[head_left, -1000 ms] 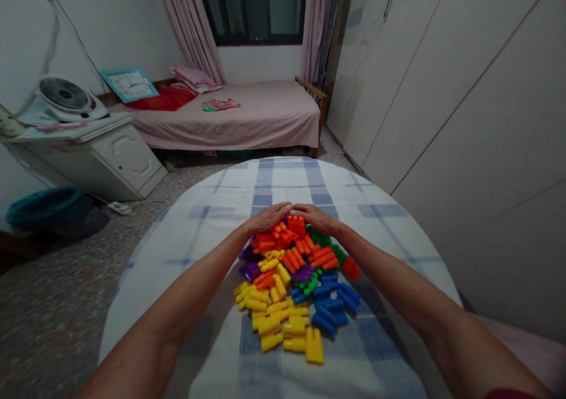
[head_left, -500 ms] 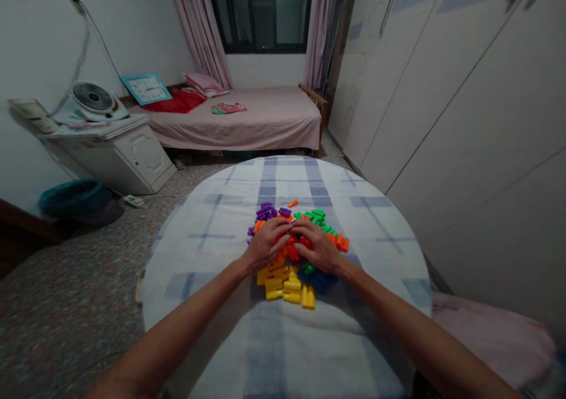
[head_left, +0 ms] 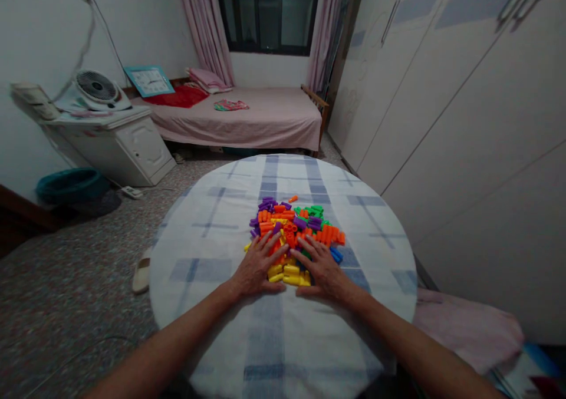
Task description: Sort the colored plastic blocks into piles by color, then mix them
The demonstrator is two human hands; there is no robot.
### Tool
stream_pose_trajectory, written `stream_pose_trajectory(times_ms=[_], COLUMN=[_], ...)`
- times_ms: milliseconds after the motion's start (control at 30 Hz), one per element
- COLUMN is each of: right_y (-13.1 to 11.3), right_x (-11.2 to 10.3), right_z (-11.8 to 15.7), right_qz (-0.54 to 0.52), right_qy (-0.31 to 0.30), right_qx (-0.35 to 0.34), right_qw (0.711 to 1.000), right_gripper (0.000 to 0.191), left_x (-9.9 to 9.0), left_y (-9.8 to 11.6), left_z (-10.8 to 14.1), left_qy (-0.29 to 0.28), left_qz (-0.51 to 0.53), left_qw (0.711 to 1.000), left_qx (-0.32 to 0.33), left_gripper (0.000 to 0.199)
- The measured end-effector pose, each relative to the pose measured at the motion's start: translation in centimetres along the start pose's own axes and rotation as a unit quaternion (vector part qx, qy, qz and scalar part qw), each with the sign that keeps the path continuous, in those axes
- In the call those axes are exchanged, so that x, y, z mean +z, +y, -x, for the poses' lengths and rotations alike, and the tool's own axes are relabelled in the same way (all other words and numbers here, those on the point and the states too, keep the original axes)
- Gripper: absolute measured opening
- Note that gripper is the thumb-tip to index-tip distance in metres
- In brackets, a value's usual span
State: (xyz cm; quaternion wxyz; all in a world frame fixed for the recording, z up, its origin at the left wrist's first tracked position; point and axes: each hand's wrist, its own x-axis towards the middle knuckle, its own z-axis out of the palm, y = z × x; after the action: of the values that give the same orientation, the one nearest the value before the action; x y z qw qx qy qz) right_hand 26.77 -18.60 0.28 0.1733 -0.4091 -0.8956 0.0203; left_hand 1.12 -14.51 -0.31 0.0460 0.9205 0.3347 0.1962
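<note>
A heap of small plastic pieces, tube-like in shape, lies on the round table (head_left: 212, 328) with its checked cloth. Orange pieces (head_left: 289, 231) fill the middle, purple pieces (head_left: 266, 203) the far left, green pieces (head_left: 315, 210) the far right. Yellow pieces (head_left: 289, 274) are at the near side, and a few blue pieces (head_left: 336, 254) show at the right. My left hand (head_left: 259, 266) rests open on the near left of the heap, fingers spread. Opposite it, my right hand (head_left: 325, 269) lies open on the near right. Both palms hide some pieces.
Beyond the table stands a bed (head_left: 247, 119) with a pink sheet. A white cabinet (head_left: 128, 145) carrying a fan (head_left: 99, 86) is at the left, above a teal bin (head_left: 71, 185). Tall wardrobe doors (head_left: 442, 122) line the right. A slipper (head_left: 141, 275) lies on the floor.
Both hands have drawn back from the top of the heap to its near edge, and their fingers have spread. The near yellow pieces sit closer in, and more orange and purple pieces show.
</note>
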Motion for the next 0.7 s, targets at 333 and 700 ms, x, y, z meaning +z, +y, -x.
stream_pose_trajectory(times_ms=[333, 700], right_y=[3.0, 5.6], right_x=[0.4, -2.4], right_z=[-7.3, -8.7], right_qz=[-0.103, -0.175], right_qy=[0.142, 0.253], right_qx=[0.056, 0.214], right_qw=[0.983, 0.927], right_gripper=[0.042, 0.035], left_x=[1.3, -1.4], left_y=[-1.1, -1.6], left_z=[-5.6, -8.8], left_qy=[0.154, 0.189], left_qz=[0.066, 0.001], left_qw=[0.979, 0.941], left_qx=[-0.115, -0.281], left_gripper=[0.052, 0.064])
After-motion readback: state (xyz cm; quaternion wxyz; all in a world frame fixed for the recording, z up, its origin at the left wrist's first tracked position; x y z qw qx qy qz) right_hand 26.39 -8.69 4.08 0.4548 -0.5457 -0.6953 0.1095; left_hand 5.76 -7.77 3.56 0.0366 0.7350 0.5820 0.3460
